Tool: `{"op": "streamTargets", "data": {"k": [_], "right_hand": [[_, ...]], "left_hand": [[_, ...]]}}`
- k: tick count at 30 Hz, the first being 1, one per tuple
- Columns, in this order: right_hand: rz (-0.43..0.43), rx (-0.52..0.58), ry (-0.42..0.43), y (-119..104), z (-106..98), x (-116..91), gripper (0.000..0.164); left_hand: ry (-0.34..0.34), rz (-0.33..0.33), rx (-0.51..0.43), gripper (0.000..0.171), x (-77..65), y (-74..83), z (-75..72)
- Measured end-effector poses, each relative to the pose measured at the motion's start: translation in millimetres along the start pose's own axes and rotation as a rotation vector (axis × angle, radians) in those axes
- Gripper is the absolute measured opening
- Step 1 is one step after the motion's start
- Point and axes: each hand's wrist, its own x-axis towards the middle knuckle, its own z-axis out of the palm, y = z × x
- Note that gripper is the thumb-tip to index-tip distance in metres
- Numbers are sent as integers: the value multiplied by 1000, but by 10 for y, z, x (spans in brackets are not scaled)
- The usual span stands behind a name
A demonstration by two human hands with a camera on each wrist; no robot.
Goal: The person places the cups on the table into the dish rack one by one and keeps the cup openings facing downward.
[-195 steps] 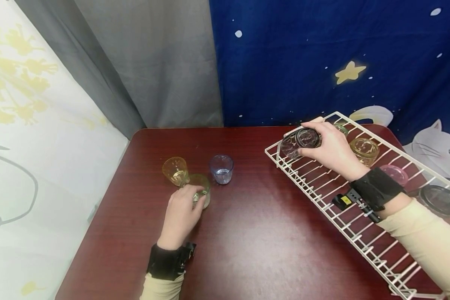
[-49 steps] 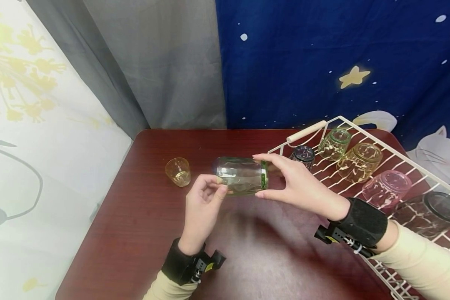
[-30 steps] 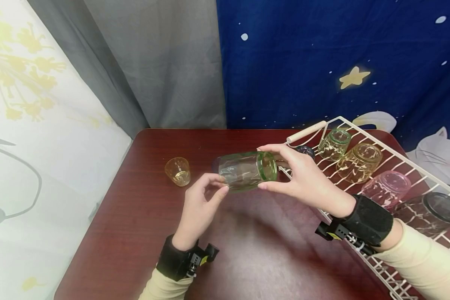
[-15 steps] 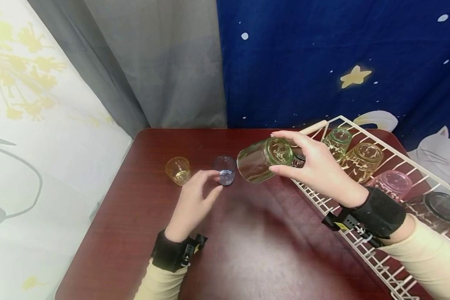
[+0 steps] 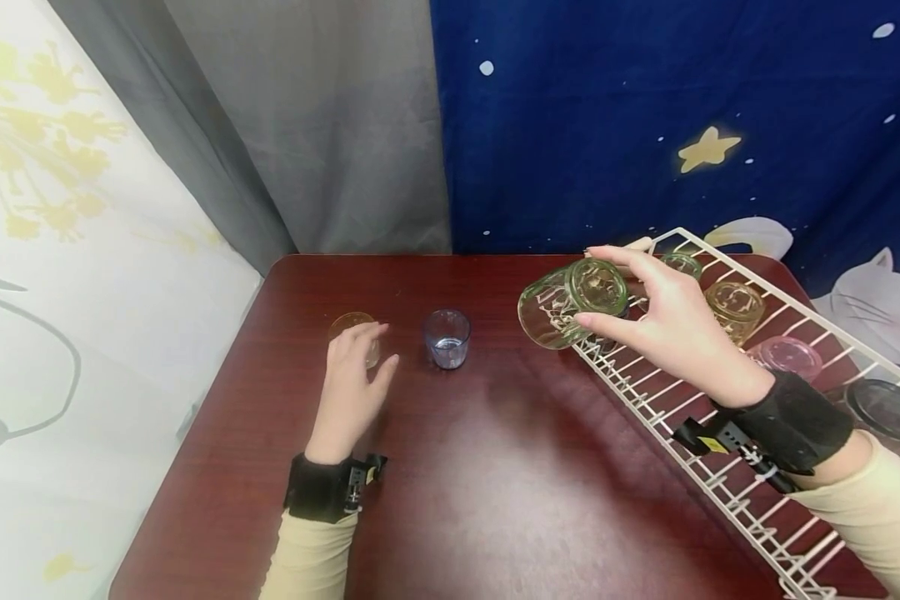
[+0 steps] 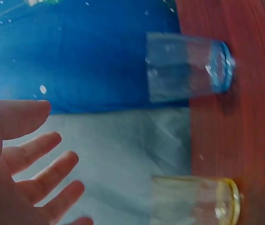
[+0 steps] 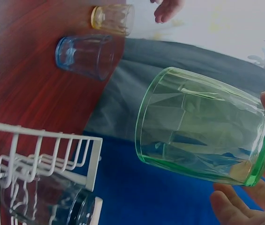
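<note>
Now that the green glass (image 5: 551, 310) has moved rightward, it hangs tilted near the rack (image 7: 94, 164), its base pinched by fingers of the right hand (image 5: 675, 329). Left of them stands the blue glass (image 5: 447, 340); the left hand (image 5: 348, 387), fingers spread, has withdrawn toward the yellow glass (image 6: 195, 201).

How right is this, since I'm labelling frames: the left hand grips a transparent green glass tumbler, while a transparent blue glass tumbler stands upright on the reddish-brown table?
Not quite: the head view shows the right hand, not the left hand, gripping the transparent green glass tumbler. The transparent blue glass tumbler does stand upright on the table.
</note>
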Motion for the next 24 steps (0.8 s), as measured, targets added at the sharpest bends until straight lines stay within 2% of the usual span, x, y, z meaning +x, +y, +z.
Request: {"op": "streamTargets", "data": {"k": [6, 13, 24], "right_hand": [[29, -42, 12, 82, -87, -23, 68], [115, -70, -9, 199, -181, -56, 70], [217, -131, -84, 408, -230, -104, 77]], "left_hand": [[-22, -52, 19, 48, 36, -151, 16], [-52, -100, 35, 48, 49, -267, 20], [-64, -110, 78, 41, 73, -379, 77]]}}
